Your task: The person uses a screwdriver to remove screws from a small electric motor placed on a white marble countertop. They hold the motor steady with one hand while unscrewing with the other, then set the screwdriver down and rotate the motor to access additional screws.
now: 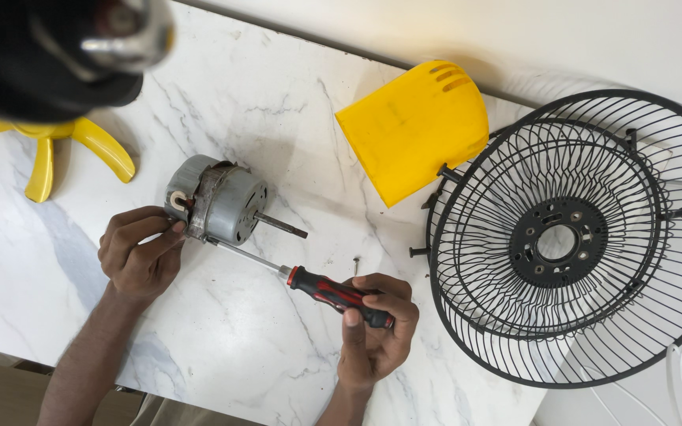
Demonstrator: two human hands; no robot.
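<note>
Screwdriver (pixel 333 290) tip hidden behind motor (pixel 219 207)

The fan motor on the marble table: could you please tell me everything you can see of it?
The fan motor is a short grey metal cylinder lying on its side on the white marble table, with a worn, rusty band round its middle and a thin dark shaft pointing right. The left hand steadies its near-left end. The right hand holds a red-and-black-handled screwdriver, whose tip meets the motor's lower edge.
</note>
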